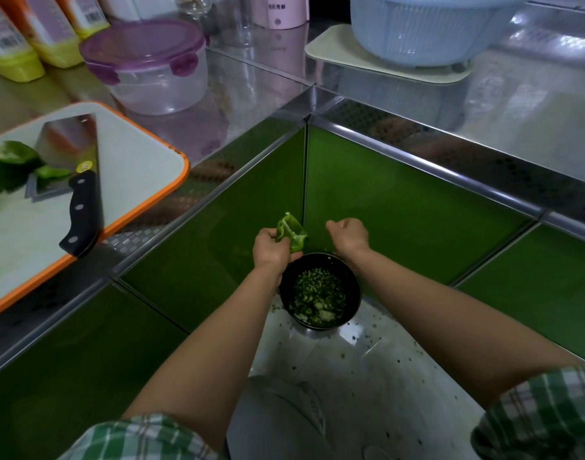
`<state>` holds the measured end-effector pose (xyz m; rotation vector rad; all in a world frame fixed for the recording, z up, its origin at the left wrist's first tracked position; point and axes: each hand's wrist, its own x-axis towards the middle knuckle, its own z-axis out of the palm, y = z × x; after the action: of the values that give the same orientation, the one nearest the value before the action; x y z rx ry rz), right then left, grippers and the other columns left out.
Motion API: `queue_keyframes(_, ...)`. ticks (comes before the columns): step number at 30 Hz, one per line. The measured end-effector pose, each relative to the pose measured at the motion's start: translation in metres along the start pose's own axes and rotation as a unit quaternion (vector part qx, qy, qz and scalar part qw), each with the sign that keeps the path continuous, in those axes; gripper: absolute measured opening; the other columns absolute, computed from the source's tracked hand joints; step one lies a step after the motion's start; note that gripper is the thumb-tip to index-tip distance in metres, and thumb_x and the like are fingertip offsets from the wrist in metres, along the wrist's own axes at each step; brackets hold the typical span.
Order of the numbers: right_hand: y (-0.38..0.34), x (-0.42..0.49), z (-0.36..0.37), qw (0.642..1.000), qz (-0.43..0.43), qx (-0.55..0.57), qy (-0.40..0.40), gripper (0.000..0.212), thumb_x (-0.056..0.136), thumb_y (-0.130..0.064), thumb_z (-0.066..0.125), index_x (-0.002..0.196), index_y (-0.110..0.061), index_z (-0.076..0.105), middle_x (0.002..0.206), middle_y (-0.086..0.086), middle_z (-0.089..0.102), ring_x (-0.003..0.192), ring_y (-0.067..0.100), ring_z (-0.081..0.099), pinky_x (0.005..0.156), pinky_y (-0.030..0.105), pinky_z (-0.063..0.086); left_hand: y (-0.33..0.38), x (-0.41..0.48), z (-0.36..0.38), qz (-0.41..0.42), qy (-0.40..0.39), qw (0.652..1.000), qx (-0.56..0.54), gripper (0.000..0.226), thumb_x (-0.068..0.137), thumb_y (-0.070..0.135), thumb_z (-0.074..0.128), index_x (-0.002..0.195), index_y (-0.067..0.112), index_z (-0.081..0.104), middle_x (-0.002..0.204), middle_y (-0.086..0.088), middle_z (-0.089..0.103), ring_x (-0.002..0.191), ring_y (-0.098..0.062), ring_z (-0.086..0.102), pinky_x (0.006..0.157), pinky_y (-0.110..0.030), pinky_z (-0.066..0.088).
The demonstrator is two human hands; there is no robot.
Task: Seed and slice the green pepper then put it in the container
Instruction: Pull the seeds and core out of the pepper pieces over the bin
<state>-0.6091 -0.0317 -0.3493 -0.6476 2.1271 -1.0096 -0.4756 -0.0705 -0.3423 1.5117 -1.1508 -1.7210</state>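
- While I look down past the edge of the desk (257, 84), my left hand (272, 249) grips a hollowed pepper piece (289, 230), fingers curled round its lower end (pale inner side turned up toward me).
- That piece hangs just above the far rim of a black bin (350, 287) on the floor, in the corner of the green cabinet fronts.
- Bin holds a heap of seeds and green scraps; more specks lie scattered on the pale floor around it.
- My right hand (349, 235) is just right of the pepper piece, not touching it, with fingers curled into a loose fist. I cannot tell whether anything is pinched in them.
- Other pepper pieces (9, 164) lie at the left end of the orange-rimmed cutting board (135, 167) on the desk.
- Cleaver (75, 154) lies on the board, blade against those pieces, black handle reaching over the near rim.
- Container (151, 68), a clear tub with its purple clip lid on, stands on the desk behind the board, apart from it.
- Farther right, a pale blue colander (427, 28) sits on a cream tray (384, 66).
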Motion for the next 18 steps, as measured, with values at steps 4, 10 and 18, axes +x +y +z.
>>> queue_keyframes(4,0.008,0.002,-0.002,0.992,-0.04,-0.12,-0.026,0.023,0.089,-0.026,0.066,0.072,-0.017,0.054,0.078,0.001,0.059,0.076,0.018,0.057,0.072,0.026,0.044,0.0,0.0,0.0,0.008,0.008,1.0,0.009,0.021,0.097,-0.002,0.047,0.116,0.007,0.048,0.101,-0.006,0.055,0.09,-0.022,0.065,0.082,-0.029,0.056)
queue_keyframes(10,-0.004,-0.01,0.005,0.962,-0.244,-0.11,-0.048,0.01,0.085,-0.011,0.068,0.085,-0.021,0.066,0.085,-0.006,0.056,0.076,0.006,0.053,0.071,0.021,0.041,-0.001,0.001,0.005,0.012,0.001,1.0,0.026,0.025,0.096,-0.001,0.051,0.12,0.004,0.047,0.113,-0.011,0.056,0.102,-0.022,0.062,0.09,-0.035,0.056)
queue_keyframes(18,0.001,-0.019,0.004,0.821,-0.401,-0.404,-0.04,0.018,0.086,-0.027,0.067,0.1,-0.016,0.071,0.098,0.001,0.041,0.085,0.014,0.042,0.061,0.027,0.033,-0.002,0.003,0.005,0.039,-0.01,0.995,0.087,0.018,0.097,0.001,0.047,0.113,0.008,0.05,0.113,-0.014,0.059,0.097,-0.022,0.064,0.085,-0.036,0.058)
